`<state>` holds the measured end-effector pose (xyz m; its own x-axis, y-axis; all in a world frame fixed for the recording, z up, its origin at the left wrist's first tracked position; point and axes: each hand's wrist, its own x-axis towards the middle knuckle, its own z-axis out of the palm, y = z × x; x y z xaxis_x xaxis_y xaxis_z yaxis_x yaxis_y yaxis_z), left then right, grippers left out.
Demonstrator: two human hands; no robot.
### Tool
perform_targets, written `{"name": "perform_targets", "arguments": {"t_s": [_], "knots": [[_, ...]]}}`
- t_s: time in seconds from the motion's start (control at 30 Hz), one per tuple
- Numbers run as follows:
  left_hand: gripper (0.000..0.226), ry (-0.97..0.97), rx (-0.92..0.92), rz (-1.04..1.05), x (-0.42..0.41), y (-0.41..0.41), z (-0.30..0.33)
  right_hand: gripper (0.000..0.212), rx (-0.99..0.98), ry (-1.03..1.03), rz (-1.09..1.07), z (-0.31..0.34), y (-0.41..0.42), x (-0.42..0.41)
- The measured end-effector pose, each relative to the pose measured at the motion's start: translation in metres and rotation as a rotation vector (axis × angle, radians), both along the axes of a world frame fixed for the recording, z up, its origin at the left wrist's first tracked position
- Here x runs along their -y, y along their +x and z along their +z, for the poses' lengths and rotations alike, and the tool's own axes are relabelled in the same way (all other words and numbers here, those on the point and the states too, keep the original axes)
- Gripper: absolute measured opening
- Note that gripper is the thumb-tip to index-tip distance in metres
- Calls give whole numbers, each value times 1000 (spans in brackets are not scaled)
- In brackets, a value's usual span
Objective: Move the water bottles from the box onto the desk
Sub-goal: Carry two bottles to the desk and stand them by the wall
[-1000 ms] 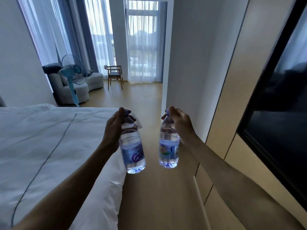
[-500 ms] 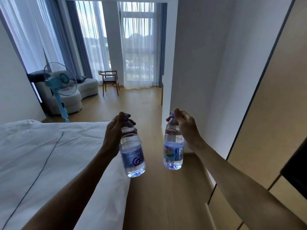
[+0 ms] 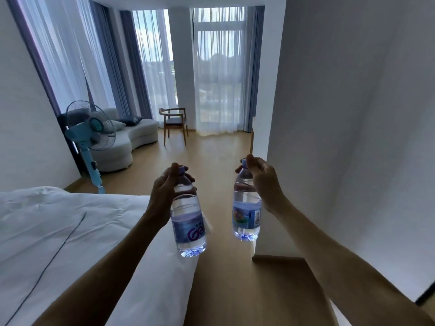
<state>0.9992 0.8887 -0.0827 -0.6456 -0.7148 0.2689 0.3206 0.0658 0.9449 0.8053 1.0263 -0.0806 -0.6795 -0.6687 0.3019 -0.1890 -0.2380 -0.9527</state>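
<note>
since the earlier frames the dark panel once seen to the right of the right hand has left the view, the fan and sofa beyond the left hand show more fully, and both bottles hang in the same grips as before. the left hand (image 3: 164,191) curls its fingers and thumb round the neck and shoulder of the left bottle (image 3: 188,222), just under the purple cap. that bottle hangs nearly upright, its base tilted slightly toward the right, with a blue label bearing purple lettering. the right hand (image 3: 263,182) pinches the cap and neck of the right bottle (image 3: 246,215) between thumb and curled fingers; this bottle hangs upright, its label showing a coloured picture and a barcode. the two bottles are apart, not touching, both held in the air over the wooden floor (image 3: 223,161). below and to the left of the left hand lies a bed (image 3: 58,231) with white bedding; the left bottle's base hangs in front of its edge. right of the right hand stands a white wall (image 3: 353,114). beyond the left hand stand a blue pedestal fan (image 3: 90,130) and a pale sofa (image 3: 131,137). ahead, between the hands, a wooden chair (image 3: 175,123) stands before sheer curtains (image 3: 219,78). neither box nor desk can be identified in this view.
</note>
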Motion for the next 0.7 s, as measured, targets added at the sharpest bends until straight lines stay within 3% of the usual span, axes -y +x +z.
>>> {"name": "perform_targets", "arguments": {"t_s": [0.27,0.7], "knots": [[33,38,-14,71,114,-97,-3,29,29,12,60,4,-113,121],[31,32,-15,52,357,-274,-18,26,5,16,-29,0,-277,354]]}}
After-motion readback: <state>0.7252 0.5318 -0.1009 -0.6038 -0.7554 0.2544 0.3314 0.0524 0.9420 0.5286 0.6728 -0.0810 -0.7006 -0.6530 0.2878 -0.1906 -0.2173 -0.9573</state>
